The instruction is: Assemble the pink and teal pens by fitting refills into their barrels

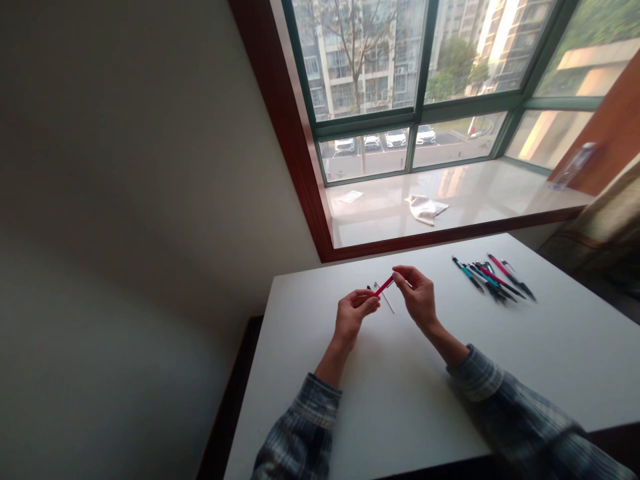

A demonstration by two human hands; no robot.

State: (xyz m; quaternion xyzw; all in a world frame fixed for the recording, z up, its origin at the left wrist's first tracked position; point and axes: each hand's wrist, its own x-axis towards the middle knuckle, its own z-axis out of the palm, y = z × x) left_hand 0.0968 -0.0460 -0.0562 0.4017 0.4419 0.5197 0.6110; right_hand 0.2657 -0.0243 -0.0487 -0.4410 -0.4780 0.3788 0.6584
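Head camera shows the left hand (354,317) pinching one end of a red pen barrel (384,286) over the white table (400,400), the right hand (417,295) pinching the other. Nearby lie a thin pale rod (389,305) and, farther right, clustered pens (495,278).

Between the left hand (351,315) and right hand (419,298), above the table (400,400), a pen (384,287) is left of clustered pens (493,275).

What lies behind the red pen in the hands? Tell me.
Behind the red pen, a thin pale rod lies on the white table; a small dark piece shows beside the left hand. Whatever the pen, left hand and right hand cover cannot be seen.
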